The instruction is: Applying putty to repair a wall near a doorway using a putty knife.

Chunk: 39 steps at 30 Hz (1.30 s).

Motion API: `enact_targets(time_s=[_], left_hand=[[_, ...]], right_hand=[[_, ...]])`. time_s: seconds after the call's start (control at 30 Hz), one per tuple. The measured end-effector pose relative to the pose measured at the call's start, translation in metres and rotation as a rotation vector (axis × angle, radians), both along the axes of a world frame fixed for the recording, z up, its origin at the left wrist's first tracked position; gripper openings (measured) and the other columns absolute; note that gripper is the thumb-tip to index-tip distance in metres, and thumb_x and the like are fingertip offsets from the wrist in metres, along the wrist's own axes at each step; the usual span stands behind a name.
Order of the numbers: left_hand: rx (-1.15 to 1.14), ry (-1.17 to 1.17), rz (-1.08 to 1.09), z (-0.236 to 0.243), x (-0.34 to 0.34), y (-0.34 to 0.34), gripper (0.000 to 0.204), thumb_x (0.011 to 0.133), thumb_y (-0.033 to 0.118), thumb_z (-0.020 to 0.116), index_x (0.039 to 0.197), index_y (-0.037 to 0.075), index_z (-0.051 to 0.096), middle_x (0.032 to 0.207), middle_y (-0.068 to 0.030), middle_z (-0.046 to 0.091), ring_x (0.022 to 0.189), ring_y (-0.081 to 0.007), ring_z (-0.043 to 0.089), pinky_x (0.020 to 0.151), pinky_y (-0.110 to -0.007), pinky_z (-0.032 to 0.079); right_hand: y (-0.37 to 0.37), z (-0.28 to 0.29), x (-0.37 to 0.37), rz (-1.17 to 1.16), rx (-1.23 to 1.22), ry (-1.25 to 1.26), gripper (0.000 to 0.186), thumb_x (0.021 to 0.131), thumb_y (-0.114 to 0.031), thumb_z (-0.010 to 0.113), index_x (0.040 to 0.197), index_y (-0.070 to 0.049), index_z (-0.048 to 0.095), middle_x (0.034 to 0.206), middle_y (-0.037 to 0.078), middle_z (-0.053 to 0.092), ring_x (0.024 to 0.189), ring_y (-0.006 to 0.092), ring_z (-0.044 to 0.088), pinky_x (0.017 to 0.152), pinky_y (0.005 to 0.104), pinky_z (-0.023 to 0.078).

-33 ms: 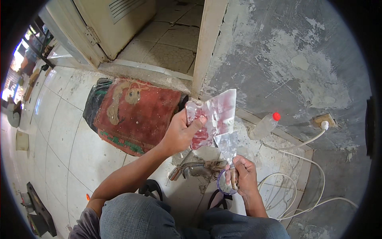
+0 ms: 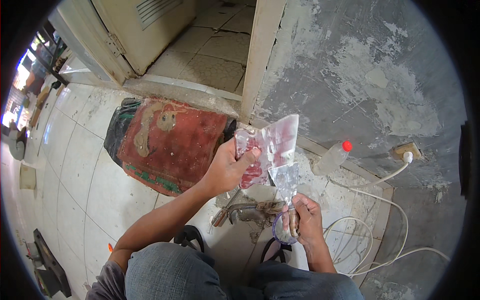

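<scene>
My left hand [image 2: 225, 167] grips a translucent red putty spreader [image 2: 277, 135] by its near end, thumb on top. White paste smears its broad flat face. My right hand [image 2: 307, 217] is closed round the wooden handle of a putty knife [image 2: 286, 182]. The knife's metal blade points away from me and meets the spreader's lower edge. A round thing with a purple rim [image 2: 283, 241] shows beside the right hand, partly behind the fingers; whether it is held I cannot tell. Beneath the hands, a worn curved tool [image 2: 245, 212] lies on the tiles.
A folded, dirty red mat [image 2: 172, 142] lies before the doorway at left. By the patched grey wall [image 2: 380, 85] stands a clear bottle [image 2: 332, 159] with a red cap. A white cable [image 2: 402, 212] runs from a socket [image 2: 407, 151] and coils on the floor at right.
The spreader has dipped very slightly toward me at its far edge. Both hands keep their holds, and the putty knife stays nearly in place.
</scene>
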<state>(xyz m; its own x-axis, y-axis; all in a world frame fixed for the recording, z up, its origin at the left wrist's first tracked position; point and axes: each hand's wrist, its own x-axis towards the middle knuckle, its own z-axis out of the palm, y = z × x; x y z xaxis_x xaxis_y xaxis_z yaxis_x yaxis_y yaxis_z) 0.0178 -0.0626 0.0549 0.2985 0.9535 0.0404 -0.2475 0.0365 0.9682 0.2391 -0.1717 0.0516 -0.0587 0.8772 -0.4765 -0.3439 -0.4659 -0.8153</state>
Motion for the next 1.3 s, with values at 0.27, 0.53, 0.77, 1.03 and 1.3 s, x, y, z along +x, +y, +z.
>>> enact_targets(time_s=[0.27, 0.53, 0.77, 1.03, 1.3], left_hand=[[0.049, 0.217, -0.153, 0.005, -0.005, -0.008, 0.022, 0.097, 0.015, 0.057, 0.111, -0.002, 0.058, 0.089, -0.0020, 0.063, 0.082, -0.0072, 0.056, 0.076, -0.028, 0.048], [0.425, 0.541, -0.183, -0.006, -0.030, 0.012, 0.025, 0.096, 0.015, 0.054, 0.113, -0.002, 0.059, 0.078, -0.0173, 0.066, 0.068, -0.0153, 0.061, 0.069, -0.033, 0.049], [-0.017, 0.153, 0.057, -0.039, -0.048, 0.024, 0.021, 0.096, 0.015, 0.057, 0.109, -0.001, 0.058, 0.091, -0.0025, 0.063, 0.080, -0.0088, 0.056, 0.075, -0.029, 0.049], [-0.207, -0.136, 0.157, -0.039, -0.051, 0.029, 0.015, 0.095, 0.010, 0.058, 0.107, 0.001, 0.057, 0.093, 0.0011, 0.059, 0.083, -0.0063, 0.053, 0.076, -0.026, 0.047], [-0.213, -0.181, 0.197, -0.047, -0.055, 0.035, 0.016, 0.094, 0.010, 0.058, 0.108, 0.001, 0.057, 0.094, 0.0004, 0.060, 0.083, -0.0073, 0.053, 0.076, -0.026, 0.047]], right_hand=[[0.020, 0.008, -0.007, 0.000, 0.097, 0.073, 0.023, 0.100, -0.018, 0.052, 0.101, 0.003, 0.061, 0.077, 0.010, 0.064, 0.050, 0.0153, 0.058, 0.046, 0.0289, 0.049], [0.047, 0.038, 0.000, 0.042, 0.100, 0.091, 0.022, 0.098, -0.025, 0.056, 0.097, -0.003, 0.060, 0.076, 0.008, 0.063, 0.051, 0.0138, 0.056, 0.046, 0.0260, 0.047], [0.115, 0.070, 0.000, 0.086, 0.425, -0.128, 0.022, 0.100, -0.021, 0.054, 0.102, 0.000, 0.060, 0.088, 0.009, 0.065, 0.067, 0.0155, 0.062, 0.061, 0.0268, 0.051], [0.177, 0.097, -0.013, -0.089, 1.332, -1.360, 0.043, 0.083, 0.004, 0.068, 0.124, -0.007, 0.065, 0.089, 0.008, 0.060, 0.075, 0.0176, 0.056, 0.066, 0.0293, 0.047], [0.200, 0.115, -0.007, -0.134, 1.575, -1.804, 0.048, 0.075, 0.003, 0.073, 0.121, -0.010, 0.067, 0.089, 0.007, 0.060, 0.081, 0.0232, 0.055, 0.071, 0.0357, 0.048]])
